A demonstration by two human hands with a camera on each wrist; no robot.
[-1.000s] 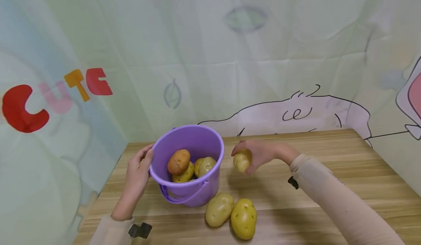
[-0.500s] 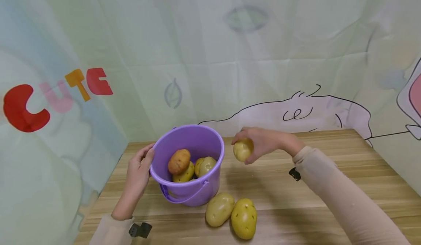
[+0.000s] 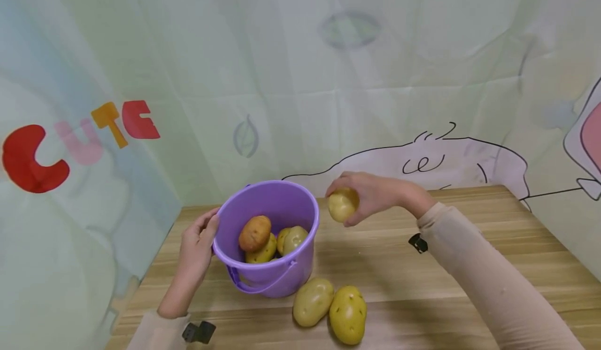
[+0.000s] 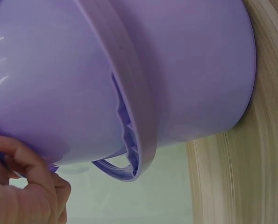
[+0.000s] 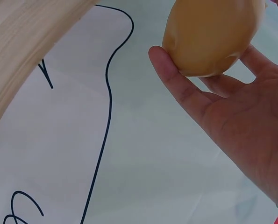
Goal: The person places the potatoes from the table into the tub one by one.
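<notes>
While left hand [image 3: 196, 243] grips purple bucket [image 3: 281, 215] at rim, right hand [image 3: 373, 193] clutches potato [image 3: 341, 205] above table [image 3: 526, 235].
Drop risk: glossy skin could slide if that one-handed grip loosens.

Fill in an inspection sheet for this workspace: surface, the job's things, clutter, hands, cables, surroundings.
Surface: wood-grain table.
Job's things: purple bucket on the table, at least four potatoes inside, a brown potato on top; a pale potato and a yellow potato side by side on the table in front of it.
Clutter: nothing seen.
Left hand: grips the bucket's rim on its left side.
Right hand: holds another potato off the table, right of the bucket, outside it.
Cables: nothing seen.
Surroundings: printed fabric backdrop behind and at the sides, with "CUTE" lettering at left.
</notes>
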